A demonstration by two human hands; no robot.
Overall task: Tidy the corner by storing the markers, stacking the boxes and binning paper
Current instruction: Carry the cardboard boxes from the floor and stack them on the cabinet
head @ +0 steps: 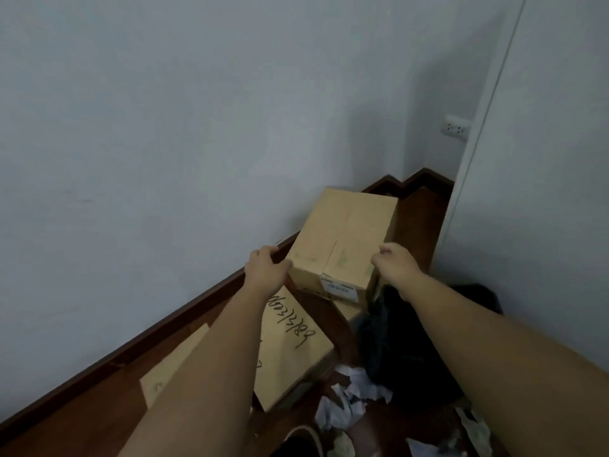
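Observation:
A tan cardboard box [342, 239] with a white label on its near end is held up between both hands, tilted, near the wall corner. My left hand [267, 268] grips its left near edge; my right hand [395, 262] grips its right near edge. Below it on the wooden floor lies a larger cardboard box [296, 351] with black handwriting on top, partly hidden by my left forearm. Another box [164, 374] lies to its left. Crumpled white paper [352, 397] is scattered on the floor at the bottom. No markers are in view.
A black bag [405, 341] sits on the floor under my right arm. A dark round rim [306, 440] shows at the bottom edge. White walls close in on the left and right, with a wall socket [456, 127] and a dark skirting board [164, 321].

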